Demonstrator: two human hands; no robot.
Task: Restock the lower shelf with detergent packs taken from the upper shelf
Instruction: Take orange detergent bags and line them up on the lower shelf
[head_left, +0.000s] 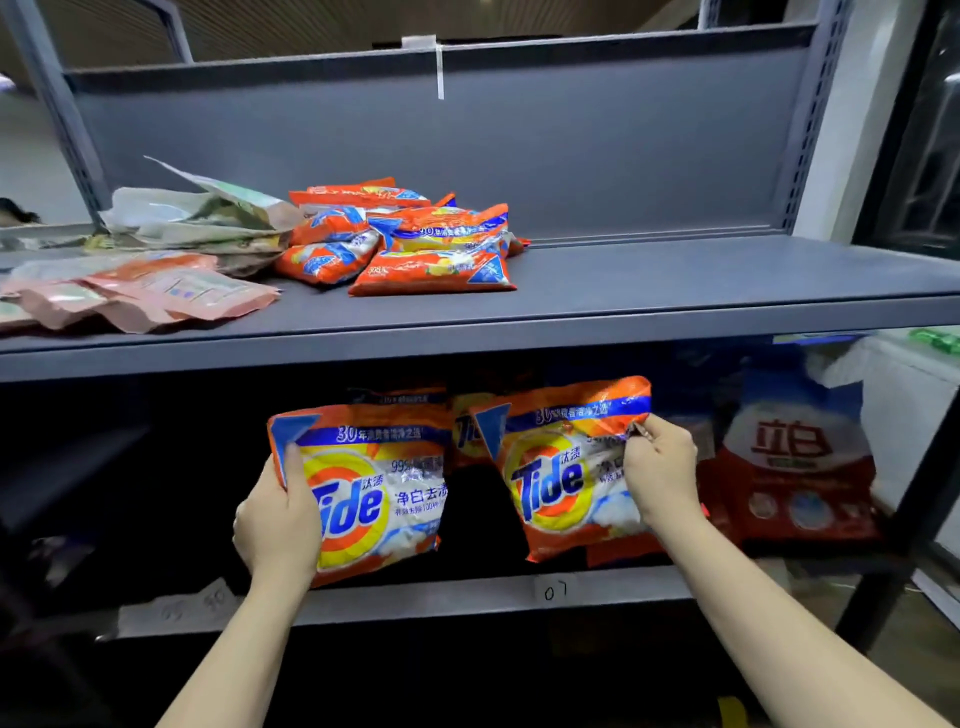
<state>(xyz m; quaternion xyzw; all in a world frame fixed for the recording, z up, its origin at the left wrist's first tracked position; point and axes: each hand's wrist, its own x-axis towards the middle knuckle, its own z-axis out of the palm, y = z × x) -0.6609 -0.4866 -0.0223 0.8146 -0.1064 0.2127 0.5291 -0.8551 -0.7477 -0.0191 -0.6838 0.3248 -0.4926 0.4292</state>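
Lighting, head view — your upper shelf is evenly lit from above; the lower shelf bay sits in deep shadow, its left side near black. Glare streaks the glossy orange packs. Wide-angle bowing bends your frame edges — corners soft, far left blurred.

grey metal shelving unit (perforated uprights), white wall and dark window at right.
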